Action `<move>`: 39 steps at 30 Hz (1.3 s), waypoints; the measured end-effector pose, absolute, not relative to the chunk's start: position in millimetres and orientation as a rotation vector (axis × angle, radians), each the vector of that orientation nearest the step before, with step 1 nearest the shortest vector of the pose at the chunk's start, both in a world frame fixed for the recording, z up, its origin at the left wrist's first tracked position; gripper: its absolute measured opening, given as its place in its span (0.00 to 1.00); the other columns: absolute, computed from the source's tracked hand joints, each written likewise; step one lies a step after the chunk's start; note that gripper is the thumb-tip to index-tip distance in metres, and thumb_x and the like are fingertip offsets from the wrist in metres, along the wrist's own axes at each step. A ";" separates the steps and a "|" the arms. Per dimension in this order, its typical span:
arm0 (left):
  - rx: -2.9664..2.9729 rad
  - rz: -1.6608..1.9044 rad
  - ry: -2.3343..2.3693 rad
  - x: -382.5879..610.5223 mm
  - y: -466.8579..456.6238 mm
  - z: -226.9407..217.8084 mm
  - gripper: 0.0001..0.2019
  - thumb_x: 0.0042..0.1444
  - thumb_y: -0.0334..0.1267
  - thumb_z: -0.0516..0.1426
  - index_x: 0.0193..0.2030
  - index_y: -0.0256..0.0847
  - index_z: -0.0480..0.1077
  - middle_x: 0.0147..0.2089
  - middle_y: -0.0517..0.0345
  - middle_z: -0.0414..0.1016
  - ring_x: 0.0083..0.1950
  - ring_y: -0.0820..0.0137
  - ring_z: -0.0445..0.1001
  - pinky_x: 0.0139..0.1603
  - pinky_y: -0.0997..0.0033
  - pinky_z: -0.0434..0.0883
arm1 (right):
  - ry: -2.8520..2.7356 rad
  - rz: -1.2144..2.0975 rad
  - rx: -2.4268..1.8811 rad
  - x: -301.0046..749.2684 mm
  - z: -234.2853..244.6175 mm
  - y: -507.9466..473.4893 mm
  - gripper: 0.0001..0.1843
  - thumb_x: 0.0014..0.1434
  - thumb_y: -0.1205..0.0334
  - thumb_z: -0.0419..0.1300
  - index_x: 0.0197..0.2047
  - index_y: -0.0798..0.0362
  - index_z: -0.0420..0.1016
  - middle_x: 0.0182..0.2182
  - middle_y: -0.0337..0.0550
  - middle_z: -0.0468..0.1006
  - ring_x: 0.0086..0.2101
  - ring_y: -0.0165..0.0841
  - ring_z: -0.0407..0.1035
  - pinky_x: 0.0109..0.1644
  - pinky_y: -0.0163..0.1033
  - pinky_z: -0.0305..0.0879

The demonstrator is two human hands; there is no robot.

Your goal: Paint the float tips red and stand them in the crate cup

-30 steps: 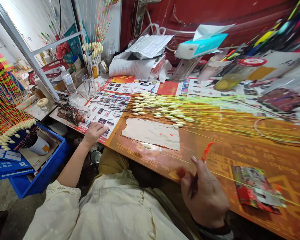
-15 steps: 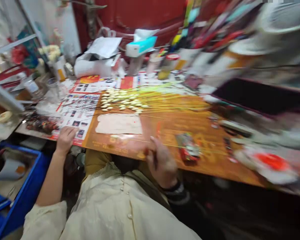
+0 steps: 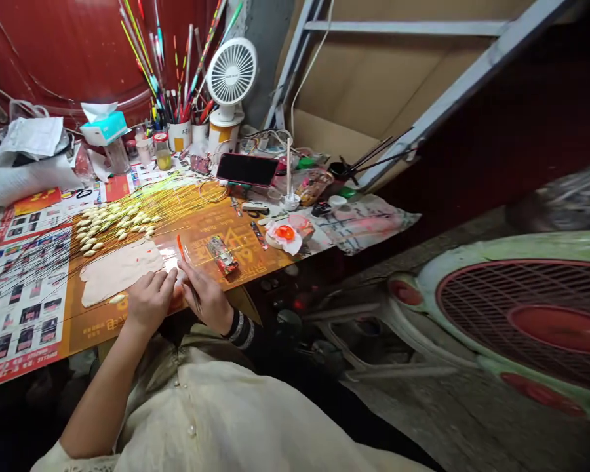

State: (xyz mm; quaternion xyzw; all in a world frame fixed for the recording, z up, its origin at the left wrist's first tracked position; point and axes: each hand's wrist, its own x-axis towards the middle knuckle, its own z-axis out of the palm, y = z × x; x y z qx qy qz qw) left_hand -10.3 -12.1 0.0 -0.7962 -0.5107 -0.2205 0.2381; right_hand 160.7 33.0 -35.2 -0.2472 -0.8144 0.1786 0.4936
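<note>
My right hand (image 3: 207,298) is closed around a slim brush (image 3: 195,298) whose orange-red tip (image 3: 179,246) points up and away from me. Beside it, my left hand (image 3: 151,300) rests at the front edge of the table with fingers curled in; what lies under them is hidden. A single pale bud (image 3: 117,299) sticks out left of that hand, in line with a thin yellow stem on the right. Just beyond the left hand a flat pinkish cloth (image 3: 120,270) lies spread, with small red spots. Several cream buds on long yellow stems (image 3: 113,224) lie behind the cloth.
Right of my hands lies a small patterned box (image 3: 222,255). Farther right are a dish of orange-red paint (image 3: 284,233) and a propped phone (image 3: 248,169). A small white fan (image 3: 232,72), a pot of brushes (image 3: 179,136) and a tissue box (image 3: 104,128) stand behind.
The camera view has swung to the right. My left hand has come from the table's left part to beside my right hand, its fingers now curled. My right hand keeps the brush.
</note>
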 end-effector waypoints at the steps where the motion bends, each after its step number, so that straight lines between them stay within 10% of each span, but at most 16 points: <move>1: -2.187 -0.613 -1.376 -6.5 -5.6 -0.6 0.15 0.67 0.34 0.52 0.58 0.38 0.70 0.42 0.47 0.80 0.39 0.65 0.75 0.41 0.64 0.68 | -1.972 0.444 -0.608 163.3 -34.6 34.2 0.35 0.67 0.66 0.49 0.74 0.45 0.44 0.63 0.48 0.69 0.61 0.36 0.67 0.64 0.46 0.69; 17: -2.140 -0.637 -1.349 -4.6 6.1 -0.3 0.14 0.62 0.36 0.59 0.54 0.39 0.70 0.41 0.52 0.81 0.38 0.66 0.77 0.40 0.68 0.68 | -1.512 0.238 -1.199 353.0 -3.7 80.2 0.15 0.68 0.56 0.51 0.50 0.50 0.76 0.37 0.43 0.81 0.33 0.32 0.76 0.41 0.38 0.74; 39: -2.105 -0.627 -1.311 -10.7 12.2 -7.4 0.16 0.60 0.37 0.62 0.54 0.40 0.71 0.42 0.52 0.82 0.36 0.66 0.78 0.40 0.69 0.71 | -1.619 0.221 -1.311 367.9 -9.0 134.8 0.16 0.67 0.53 0.52 0.41 0.52 0.78 0.31 0.44 0.82 0.31 0.33 0.75 0.38 0.37 0.70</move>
